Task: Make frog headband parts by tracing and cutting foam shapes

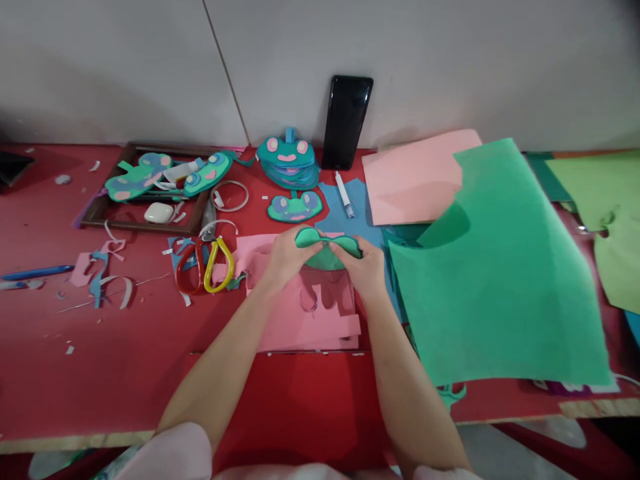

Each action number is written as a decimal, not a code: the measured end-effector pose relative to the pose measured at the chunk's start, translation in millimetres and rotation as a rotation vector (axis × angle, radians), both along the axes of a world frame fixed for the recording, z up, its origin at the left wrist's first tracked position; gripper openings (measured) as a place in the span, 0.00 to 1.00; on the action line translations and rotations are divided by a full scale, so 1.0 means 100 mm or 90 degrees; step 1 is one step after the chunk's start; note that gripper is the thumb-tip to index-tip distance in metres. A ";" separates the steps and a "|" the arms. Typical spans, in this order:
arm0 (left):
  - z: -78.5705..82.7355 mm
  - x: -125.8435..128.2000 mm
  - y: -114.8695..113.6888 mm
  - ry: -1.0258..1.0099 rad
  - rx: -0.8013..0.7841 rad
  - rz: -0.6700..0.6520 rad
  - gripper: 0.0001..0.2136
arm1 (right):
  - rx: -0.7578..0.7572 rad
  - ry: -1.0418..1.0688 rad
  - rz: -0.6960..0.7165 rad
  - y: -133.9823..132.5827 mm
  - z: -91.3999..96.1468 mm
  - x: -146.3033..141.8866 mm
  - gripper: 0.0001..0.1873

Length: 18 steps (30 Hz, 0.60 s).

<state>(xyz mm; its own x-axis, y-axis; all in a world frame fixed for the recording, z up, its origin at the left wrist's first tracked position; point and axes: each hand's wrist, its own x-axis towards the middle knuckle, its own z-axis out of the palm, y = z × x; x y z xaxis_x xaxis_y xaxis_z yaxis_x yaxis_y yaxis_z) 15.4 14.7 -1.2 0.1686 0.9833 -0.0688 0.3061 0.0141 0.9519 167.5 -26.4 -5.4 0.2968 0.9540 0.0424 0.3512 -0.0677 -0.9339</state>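
A green foam frog-shaped cutout (327, 244) is held between both my hands above a pink foam sheet (305, 313) with holes cut in it. My left hand (287, 257) pinches the cutout's left side with fingers closed. On the right side, my right hand (365, 267) grips it the same way. Both forearms reach forward from the bottom of the view over the red table (100, 360).
Scissors (205, 263) with red and yellow handles lie left of the pink sheet. Finished frog pieces (289, 160) are stacked near a black phone (346, 121) leaning on the wall. A large green sheet (500, 280), a pink sheet (415, 177), a tray (145, 193) and paper scraps surround me.
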 end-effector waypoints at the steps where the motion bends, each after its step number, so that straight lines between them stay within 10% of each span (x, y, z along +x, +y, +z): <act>1: 0.00 0.00 0.00 0.003 -0.002 -0.001 0.08 | 0.000 -0.001 0.000 0.00 0.00 0.00 0.13; 18: 0.07 -0.04 0.06 0.007 -0.016 -0.011 0.16 | 0.049 -0.028 -0.021 0.02 -0.02 0.10 0.21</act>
<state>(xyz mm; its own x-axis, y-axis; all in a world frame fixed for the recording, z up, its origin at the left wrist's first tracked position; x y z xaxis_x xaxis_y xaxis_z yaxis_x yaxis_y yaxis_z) 11.5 20.8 6.0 0.1848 0.9781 -0.0960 0.3172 0.0331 0.9478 177.1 -24.4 -7.3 0.3235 0.9374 0.1292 0.3913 -0.0082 -0.9202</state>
